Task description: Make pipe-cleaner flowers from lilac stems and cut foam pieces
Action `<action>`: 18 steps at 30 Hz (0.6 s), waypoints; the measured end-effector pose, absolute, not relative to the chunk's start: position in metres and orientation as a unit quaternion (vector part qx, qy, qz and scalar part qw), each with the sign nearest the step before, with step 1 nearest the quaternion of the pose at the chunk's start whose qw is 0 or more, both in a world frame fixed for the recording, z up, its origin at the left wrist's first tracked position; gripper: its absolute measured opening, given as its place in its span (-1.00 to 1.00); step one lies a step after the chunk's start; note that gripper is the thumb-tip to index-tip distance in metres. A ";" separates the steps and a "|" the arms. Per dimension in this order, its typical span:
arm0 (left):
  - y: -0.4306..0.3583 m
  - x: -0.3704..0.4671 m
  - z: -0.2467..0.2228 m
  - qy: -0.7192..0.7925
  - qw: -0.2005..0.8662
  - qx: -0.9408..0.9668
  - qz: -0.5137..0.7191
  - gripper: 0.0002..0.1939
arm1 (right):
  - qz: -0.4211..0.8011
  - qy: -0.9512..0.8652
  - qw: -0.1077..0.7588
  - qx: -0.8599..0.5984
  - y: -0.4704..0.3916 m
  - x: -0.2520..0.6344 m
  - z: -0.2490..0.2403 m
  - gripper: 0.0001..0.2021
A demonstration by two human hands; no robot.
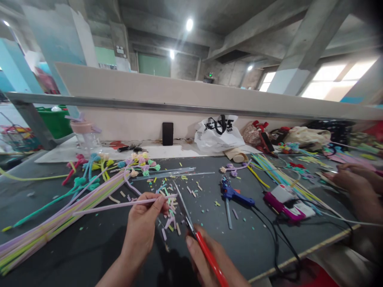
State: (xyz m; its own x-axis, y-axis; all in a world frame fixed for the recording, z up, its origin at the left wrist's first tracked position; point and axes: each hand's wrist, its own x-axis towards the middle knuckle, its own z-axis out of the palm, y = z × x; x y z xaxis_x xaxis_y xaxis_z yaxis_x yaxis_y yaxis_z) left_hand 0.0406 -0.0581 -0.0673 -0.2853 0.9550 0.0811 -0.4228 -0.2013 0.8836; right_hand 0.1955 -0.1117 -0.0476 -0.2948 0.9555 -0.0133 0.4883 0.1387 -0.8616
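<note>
Between thumb and fingers, my left hand (143, 225) pinches a pale pink pipe cleaner (116, 206) near its right end, the rest reaching out to the left. My right hand (206, 251) is wrapped round red-handled scissors (209, 255). Their blades point up and away, just right of the pipe cleaner's tip, and seem apart from it. Short cut pieces (170, 223) of many colours lie scattered under and beyond both hands. To the left rests a bundle of long pipe cleaners (74, 215) in pink, lilac and yellow-green.
Pipe-cleaner flowers (140, 163) and clear glue sticks (176, 172) lie behind my hands. A blue glue gun (239, 196) and a magenta-and-white power strip (287, 207) with black cables are on the right. Another person's hands (353, 179) work at the far right. A phone (168, 134) leans on the back panel.
</note>
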 end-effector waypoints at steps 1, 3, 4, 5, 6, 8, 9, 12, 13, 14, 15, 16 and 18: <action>-0.058 0.040 -0.066 0.396 0.493 0.331 0.701 -0.84 | 0.402 -0.694 0.292 -0.521 -0.112 0.197 -0.048 -0.64; -0.059 0.040 -0.066 0.399 0.493 0.330 0.699 -0.84 | 0.404 -0.695 0.289 -0.520 -0.112 0.198 -0.047 -0.65; -0.059 0.041 -0.066 0.400 0.494 0.334 0.697 -0.84 | 0.406 -0.698 0.284 -0.516 -0.112 0.199 -0.046 -0.66; -0.059 0.041 -0.067 0.400 0.493 0.339 0.694 -0.85 | 0.410 -0.703 0.278 -0.510 -0.112 0.199 -0.045 -0.66; -0.058 0.041 -0.068 0.399 0.493 0.344 0.692 -0.85 | 0.413 -0.709 0.271 -0.504 -0.112 0.199 -0.043 -0.67; -0.058 0.042 -0.069 0.400 0.492 0.348 0.691 -0.85 | 0.420 -0.717 0.254 -0.494 -0.112 0.199 -0.039 -0.70; -0.058 0.042 -0.070 0.401 0.492 0.347 0.690 -0.84 | 0.423 -0.720 0.246 -0.492 -0.111 0.199 -0.038 -0.71; -0.059 0.042 -0.070 0.405 0.493 0.345 0.688 -0.84 | 0.423 -0.721 0.239 -0.494 -0.111 0.198 -0.035 -0.74; -0.059 0.042 -0.070 0.406 0.493 0.346 0.687 -0.84 | 0.423 -0.721 0.238 -0.495 -0.111 0.198 -0.035 -0.74; -0.059 0.042 -0.070 0.407 0.493 0.348 0.686 -0.84 | 0.422 -0.721 0.239 -0.495 -0.111 0.197 -0.035 -0.74; -0.059 0.041 -0.070 0.407 0.492 0.351 0.685 -0.84 | 0.421 -0.722 0.240 -0.494 -0.111 0.197 -0.035 -0.74; -0.060 0.041 -0.070 0.408 0.490 0.355 0.683 -0.84 | 0.421 -0.723 0.240 -0.492 -0.111 0.197 -0.035 -0.75; -0.060 0.041 -0.071 0.410 0.487 0.363 0.681 -0.85 | 0.419 -0.726 0.241 -0.489 -0.112 0.197 -0.034 -0.75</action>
